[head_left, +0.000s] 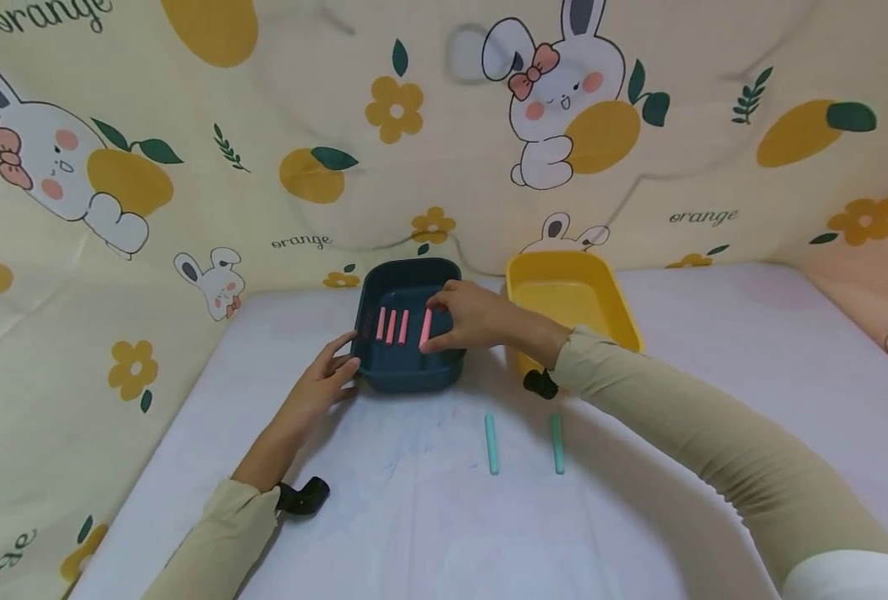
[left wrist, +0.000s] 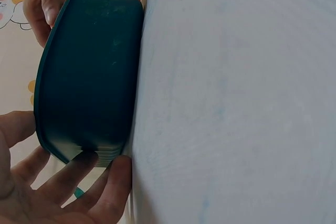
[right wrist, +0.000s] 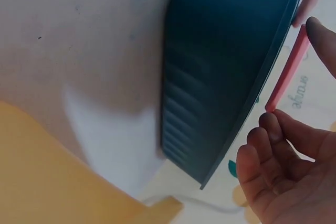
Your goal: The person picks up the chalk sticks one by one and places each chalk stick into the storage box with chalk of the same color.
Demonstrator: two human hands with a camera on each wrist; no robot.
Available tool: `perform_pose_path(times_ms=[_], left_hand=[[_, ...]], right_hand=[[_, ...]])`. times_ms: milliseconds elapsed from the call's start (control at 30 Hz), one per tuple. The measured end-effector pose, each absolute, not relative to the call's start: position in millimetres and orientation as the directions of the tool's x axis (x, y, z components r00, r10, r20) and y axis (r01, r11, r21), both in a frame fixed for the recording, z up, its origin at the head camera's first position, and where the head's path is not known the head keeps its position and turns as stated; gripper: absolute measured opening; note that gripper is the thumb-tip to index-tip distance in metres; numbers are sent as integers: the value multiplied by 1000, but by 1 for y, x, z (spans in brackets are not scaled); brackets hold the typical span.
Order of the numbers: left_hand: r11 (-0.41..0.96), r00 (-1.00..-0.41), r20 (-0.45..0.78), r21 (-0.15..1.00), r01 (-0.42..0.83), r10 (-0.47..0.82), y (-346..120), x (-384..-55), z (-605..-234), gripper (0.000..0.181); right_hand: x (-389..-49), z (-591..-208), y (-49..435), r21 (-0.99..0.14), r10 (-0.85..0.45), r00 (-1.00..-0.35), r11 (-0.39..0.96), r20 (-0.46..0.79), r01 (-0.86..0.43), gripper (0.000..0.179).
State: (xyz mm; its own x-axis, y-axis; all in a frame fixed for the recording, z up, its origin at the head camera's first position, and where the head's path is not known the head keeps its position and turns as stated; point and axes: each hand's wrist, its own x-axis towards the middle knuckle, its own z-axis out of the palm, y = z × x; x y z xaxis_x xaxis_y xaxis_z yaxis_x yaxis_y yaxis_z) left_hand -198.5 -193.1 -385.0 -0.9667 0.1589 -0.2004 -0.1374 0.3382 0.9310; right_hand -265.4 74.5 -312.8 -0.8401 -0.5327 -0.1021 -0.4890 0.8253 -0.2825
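Note:
A dark blue-green plastic basin (head_left: 408,379) stands on the table, with several pink sticks (head_left: 392,327), like pieces of chalk, side by side inside it. Above the basin's right half, my right hand (head_left: 474,317) pinches one pink stick (right wrist: 287,69) by its two ends, between thumb and fingertips. My left hand (head_left: 325,379) touches the basin's left side near the front corner. In the left wrist view its fingers (left wrist: 68,179) lie spread along the outer wall, with the thumb at the rim. Two mint-green sticks, one left (head_left: 492,443) and one right (head_left: 558,444), lie apart on the table.
Right of the basin stands a yellow basin (head_left: 564,292), partly hidden by my right forearm; its inside is only partly visible. A white cloth (head_left: 413,517) covers the table. Behind it hangs a cream cloth (head_left: 444,167) printed with rabbits and oranges.

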Motion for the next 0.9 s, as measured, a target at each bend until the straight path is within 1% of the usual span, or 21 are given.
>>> perform_pose_path(times_ms=[233,500,700,900], left_hand=[[321,-966,-212,934,-155,150,-193,-199,-388,56],[340,-967,-226,924,-174,120,-192,-201,-388,55],[359,-965,-238,915,-185,109,-191,-201,-386,56],[356,-965,-239,916,-185,112,-192,-200,-386,56]], right_hand=[[-274,-316,70,-276,-539,-837,822,-94,-498,78],[-285,-321,65,-306,-548,-830,811,-98,-499,78],[-297,-327,61,-286,-562,-822,806,-89,-519,79],[-305,-327,55,-264,-567,-817,808,-105,-527,77]])
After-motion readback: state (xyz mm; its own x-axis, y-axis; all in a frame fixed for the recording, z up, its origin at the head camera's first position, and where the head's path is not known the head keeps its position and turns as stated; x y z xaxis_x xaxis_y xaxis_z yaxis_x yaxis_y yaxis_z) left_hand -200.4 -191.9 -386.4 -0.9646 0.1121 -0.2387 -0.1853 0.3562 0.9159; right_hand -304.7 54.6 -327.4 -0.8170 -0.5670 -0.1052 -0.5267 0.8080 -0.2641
